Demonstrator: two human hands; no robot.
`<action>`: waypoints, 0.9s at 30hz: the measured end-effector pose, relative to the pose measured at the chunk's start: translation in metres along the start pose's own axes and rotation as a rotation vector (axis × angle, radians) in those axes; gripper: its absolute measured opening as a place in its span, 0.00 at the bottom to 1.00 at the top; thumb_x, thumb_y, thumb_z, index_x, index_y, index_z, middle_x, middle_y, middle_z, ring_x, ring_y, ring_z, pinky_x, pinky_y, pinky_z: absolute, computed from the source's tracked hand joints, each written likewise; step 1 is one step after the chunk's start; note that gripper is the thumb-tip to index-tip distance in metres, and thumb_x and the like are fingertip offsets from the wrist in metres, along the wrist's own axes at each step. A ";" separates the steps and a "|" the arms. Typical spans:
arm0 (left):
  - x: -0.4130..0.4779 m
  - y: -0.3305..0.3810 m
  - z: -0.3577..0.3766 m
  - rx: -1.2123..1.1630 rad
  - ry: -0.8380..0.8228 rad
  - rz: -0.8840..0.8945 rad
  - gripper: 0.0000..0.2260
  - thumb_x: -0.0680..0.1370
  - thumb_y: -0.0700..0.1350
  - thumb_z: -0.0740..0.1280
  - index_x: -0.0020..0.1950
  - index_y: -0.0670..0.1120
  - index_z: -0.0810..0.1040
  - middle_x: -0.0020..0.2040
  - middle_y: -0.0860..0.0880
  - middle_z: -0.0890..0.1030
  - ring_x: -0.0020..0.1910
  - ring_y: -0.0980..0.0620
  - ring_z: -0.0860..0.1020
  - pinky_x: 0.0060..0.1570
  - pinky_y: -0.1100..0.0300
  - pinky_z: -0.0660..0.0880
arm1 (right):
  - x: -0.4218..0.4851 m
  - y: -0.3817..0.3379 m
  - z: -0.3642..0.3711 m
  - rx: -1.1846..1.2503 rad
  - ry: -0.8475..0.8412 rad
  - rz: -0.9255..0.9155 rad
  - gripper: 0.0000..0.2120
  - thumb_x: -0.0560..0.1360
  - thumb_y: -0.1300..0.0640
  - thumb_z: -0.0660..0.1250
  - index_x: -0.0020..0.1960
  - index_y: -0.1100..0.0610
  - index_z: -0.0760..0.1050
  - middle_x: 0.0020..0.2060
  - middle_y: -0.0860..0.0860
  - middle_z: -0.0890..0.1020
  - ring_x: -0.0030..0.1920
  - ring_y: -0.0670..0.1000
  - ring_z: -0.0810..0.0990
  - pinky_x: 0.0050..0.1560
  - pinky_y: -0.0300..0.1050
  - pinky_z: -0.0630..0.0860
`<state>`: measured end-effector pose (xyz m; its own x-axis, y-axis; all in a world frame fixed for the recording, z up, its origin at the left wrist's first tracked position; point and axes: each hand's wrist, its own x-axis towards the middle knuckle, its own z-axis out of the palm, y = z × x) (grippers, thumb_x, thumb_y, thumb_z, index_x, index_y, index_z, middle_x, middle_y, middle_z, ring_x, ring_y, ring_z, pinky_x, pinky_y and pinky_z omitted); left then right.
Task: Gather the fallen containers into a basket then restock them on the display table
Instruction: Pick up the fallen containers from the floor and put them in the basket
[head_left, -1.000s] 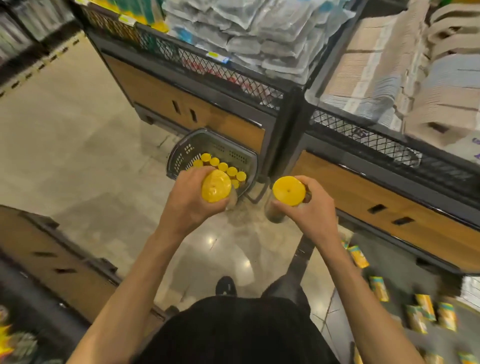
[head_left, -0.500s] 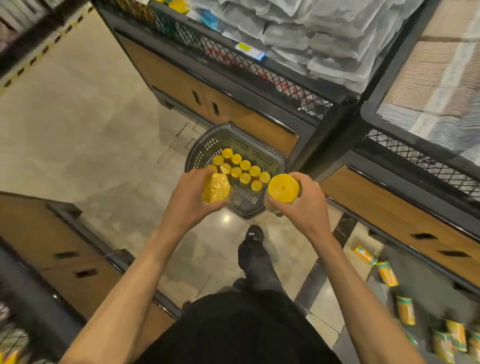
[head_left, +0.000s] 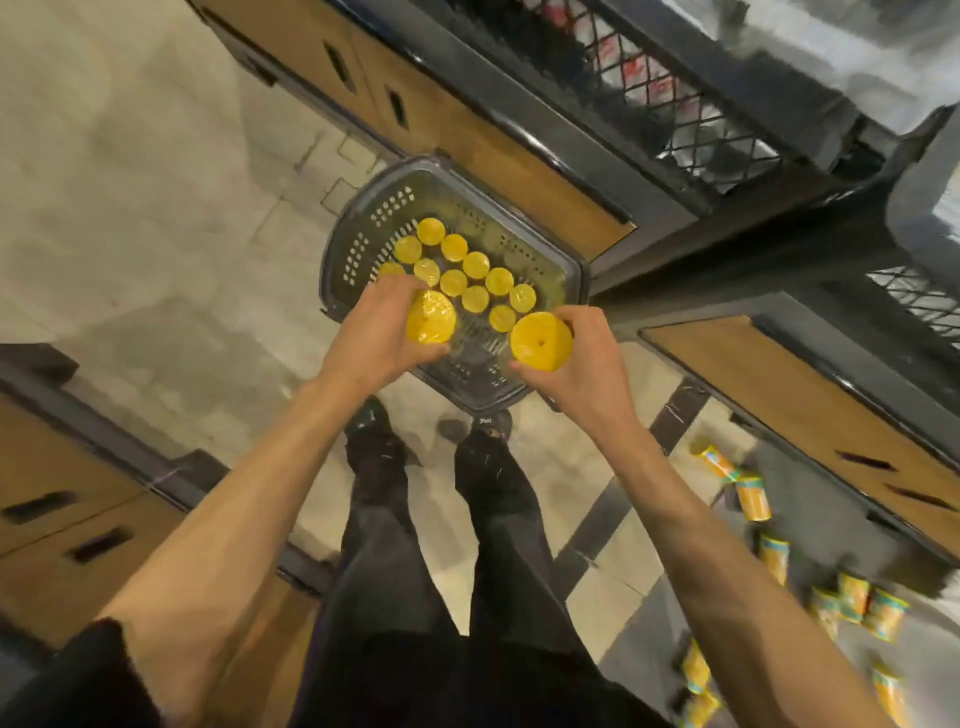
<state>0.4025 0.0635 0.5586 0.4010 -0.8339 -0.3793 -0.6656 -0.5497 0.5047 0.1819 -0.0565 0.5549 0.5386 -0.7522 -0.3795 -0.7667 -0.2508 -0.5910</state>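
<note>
A grey plastic basket (head_left: 363, 244) stands on the floor against the display stand, holding several upright containers with yellow lids (head_left: 475, 265). My left hand (head_left: 382, 335) grips a yellow-lidded container (head_left: 431, 318) above the basket's near left side. My right hand (head_left: 582, 358) grips another yellow-lidded container (head_left: 541, 341) above the basket's near right corner. Both containers point lid-up toward the camera, and their bodies are hidden by my fingers.
Several fallen yellow containers (head_left: 753, 499) lie scattered on the floor at lower right. A wood-and-black display stand (head_left: 498, 145) with mesh sides runs along the top and right. Another dark cabinet (head_left: 62, 499) stands at left. My feet (head_left: 374, 431) are just before the basket.
My view has tipped down and closer over the basket. Both hands, still holding their containers, have moved forward and lower over its near edge.
</note>
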 end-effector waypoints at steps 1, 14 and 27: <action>0.012 -0.010 0.009 0.012 -0.026 0.004 0.36 0.67 0.54 0.79 0.69 0.42 0.71 0.64 0.42 0.75 0.64 0.43 0.71 0.62 0.54 0.67 | 0.009 0.004 0.012 -0.009 -0.009 0.005 0.38 0.63 0.39 0.79 0.65 0.54 0.70 0.59 0.50 0.73 0.58 0.50 0.74 0.52 0.46 0.75; 0.153 -0.151 0.122 0.132 -0.280 0.131 0.36 0.65 0.55 0.80 0.67 0.42 0.72 0.63 0.41 0.75 0.64 0.40 0.71 0.61 0.51 0.67 | 0.129 0.071 0.187 0.038 -0.037 0.163 0.32 0.64 0.48 0.81 0.61 0.58 0.72 0.59 0.55 0.74 0.57 0.55 0.75 0.50 0.39 0.67; 0.274 -0.217 0.231 0.566 -0.558 0.721 0.30 0.69 0.54 0.77 0.64 0.43 0.70 0.59 0.43 0.74 0.58 0.41 0.73 0.53 0.49 0.71 | 0.221 0.147 0.300 -0.218 -0.149 0.010 0.30 0.66 0.48 0.78 0.62 0.57 0.70 0.58 0.55 0.73 0.55 0.57 0.77 0.45 0.47 0.70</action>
<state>0.5114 -0.0336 0.1660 -0.4519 -0.7331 -0.5083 -0.8829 0.2860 0.3724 0.2930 -0.0768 0.1700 0.5635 -0.6615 -0.4948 -0.8209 -0.3810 -0.4254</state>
